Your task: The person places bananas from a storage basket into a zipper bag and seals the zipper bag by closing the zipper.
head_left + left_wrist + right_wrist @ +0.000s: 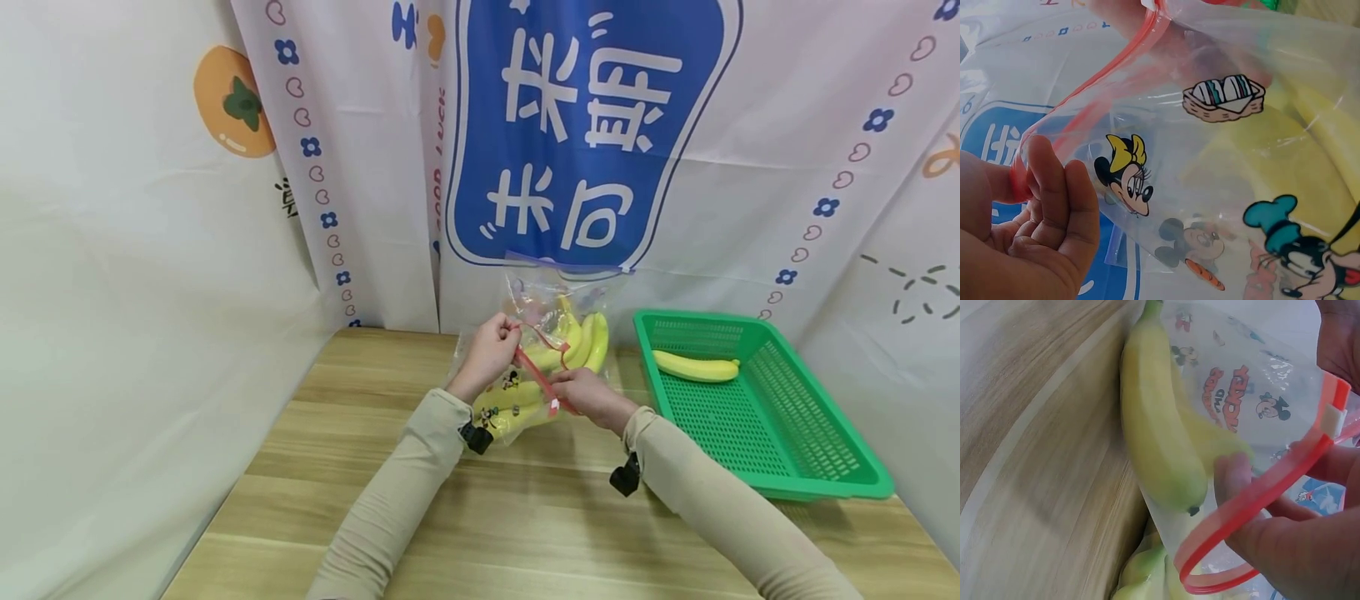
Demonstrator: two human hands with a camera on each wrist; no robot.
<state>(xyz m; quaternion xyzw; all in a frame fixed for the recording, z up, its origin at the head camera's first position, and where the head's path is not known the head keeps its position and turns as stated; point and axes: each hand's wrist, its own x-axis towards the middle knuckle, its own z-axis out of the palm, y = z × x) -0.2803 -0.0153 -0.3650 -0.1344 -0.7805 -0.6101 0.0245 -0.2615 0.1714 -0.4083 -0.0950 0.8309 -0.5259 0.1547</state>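
A clear zip bag (1166, 131) with a red zip edge (1254, 487) and printed cartoon figures holds yellow bananas (1154, 425). In the head view, my left hand (491, 354) pinches one end of the red edge between thumb and fingers. My right hand (1310, 531) grips the same edge near the white slider (1334, 420). Between the hands the bag's mouth gapes, its red strips apart. Behind it stands a second clear bag with a purple zip (562, 265), with bananas (597, 342) in it.
A green plastic basket (817, 417) stands on the right, with one banana (696, 367) inside. The wooden table (525, 525) reaches back to a printed curtain (390, 208). Each wrist carries a small black camera.
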